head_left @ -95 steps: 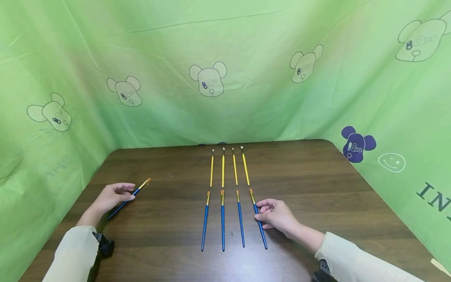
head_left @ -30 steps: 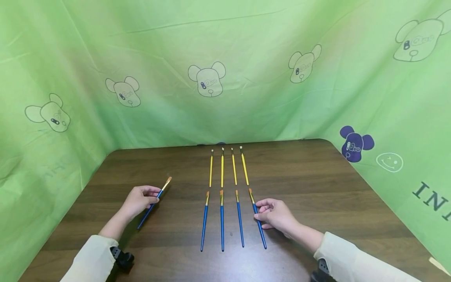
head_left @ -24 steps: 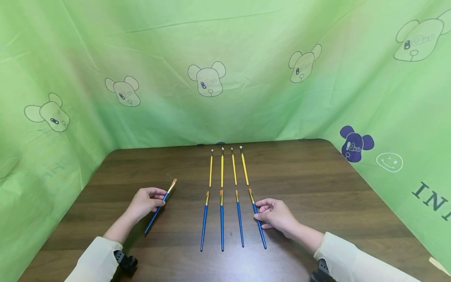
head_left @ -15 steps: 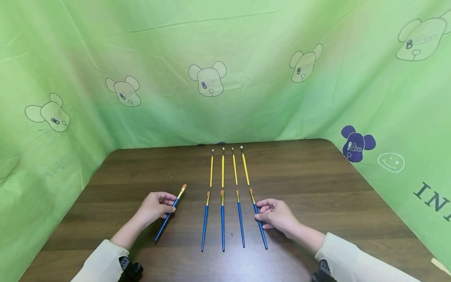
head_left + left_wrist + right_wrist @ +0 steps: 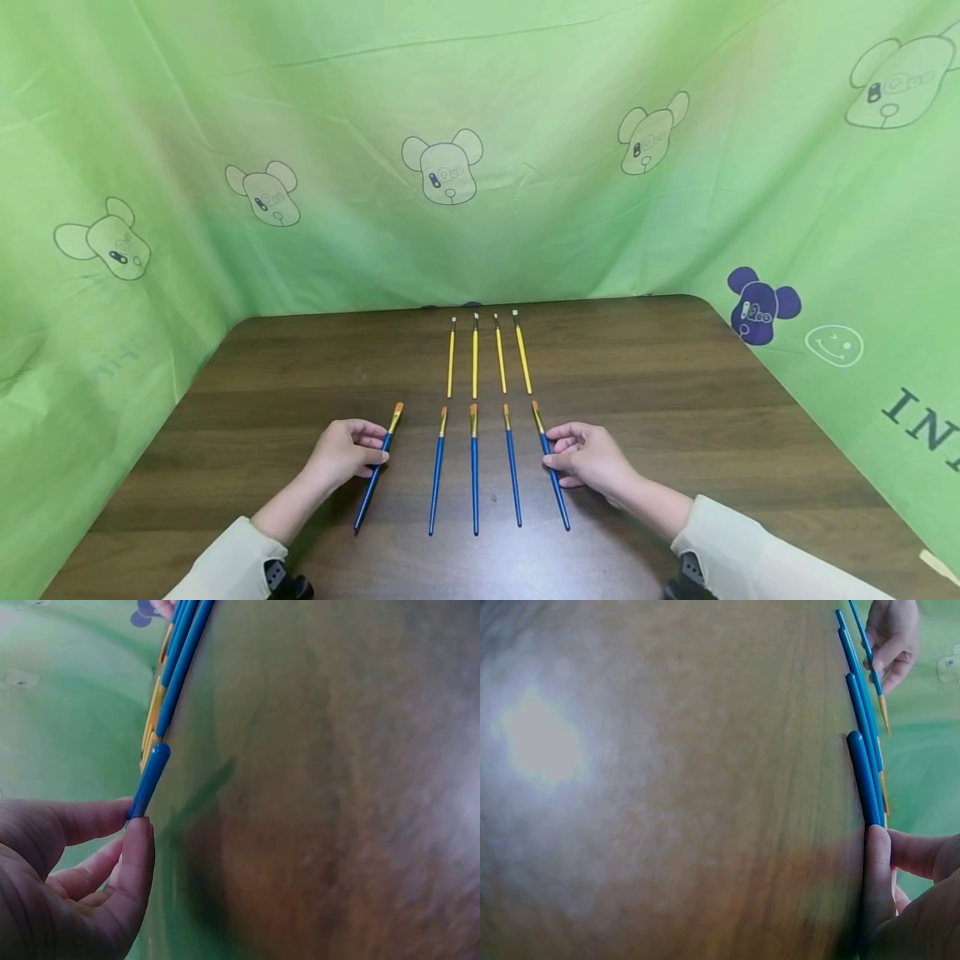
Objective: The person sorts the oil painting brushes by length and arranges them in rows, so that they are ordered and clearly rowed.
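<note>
My left hand (image 5: pixel 343 454) pinches a blue-handled paintbrush (image 5: pixel 367 502) with a gold ferrule and orange bristles. The brush leans slightly, bristles pointing away from me; its blue handle end (image 5: pixel 151 776) pokes out past thumb and finger in the left wrist view. On the right, my right hand (image 5: pixel 592 458) holds another blue paintbrush (image 5: pixel 558 504) between thumb and fingers, its handle end (image 5: pixel 862 772) lying along the table. Between the hands lie three more blue paintbrushes (image 5: pixel 474 483), side by side, bristles away from me.
Beyond the blue row, several thinner yellow paintbrushes (image 5: pixel 475 362) with pale tips lie roughly parallel. All rest on a dark wood table (image 5: pixel 637 367). A green cloth (image 5: pixel 540 233) printed with bear faces hangs around its back and sides.
My left hand has carried its paintbrush from the left side rightward and nearer to me, turning it more in line with the blue row. My right hand has stayed in place.
</note>
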Demonstrator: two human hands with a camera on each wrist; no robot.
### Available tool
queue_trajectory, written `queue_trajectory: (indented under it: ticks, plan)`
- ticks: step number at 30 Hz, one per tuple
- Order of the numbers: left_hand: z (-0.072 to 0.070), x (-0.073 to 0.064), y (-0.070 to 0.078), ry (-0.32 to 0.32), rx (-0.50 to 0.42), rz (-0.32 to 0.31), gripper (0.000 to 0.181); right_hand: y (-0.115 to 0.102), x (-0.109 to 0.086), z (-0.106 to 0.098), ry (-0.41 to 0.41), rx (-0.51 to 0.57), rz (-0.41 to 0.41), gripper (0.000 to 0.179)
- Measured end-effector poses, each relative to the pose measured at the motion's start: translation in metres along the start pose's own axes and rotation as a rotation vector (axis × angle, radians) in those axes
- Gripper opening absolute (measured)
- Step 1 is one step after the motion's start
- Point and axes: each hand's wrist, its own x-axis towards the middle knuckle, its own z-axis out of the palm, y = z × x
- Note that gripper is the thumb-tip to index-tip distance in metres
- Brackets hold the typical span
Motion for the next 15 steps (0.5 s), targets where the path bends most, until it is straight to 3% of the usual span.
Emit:
queue_trajectory:
  ticks: [15]
  plan:
    - [0.012,-0.003,-0.004,0.015,0.018,0.002,0.026,-0.001,-0.001,0.0,-0.007,0.004,-0.011,0.039]
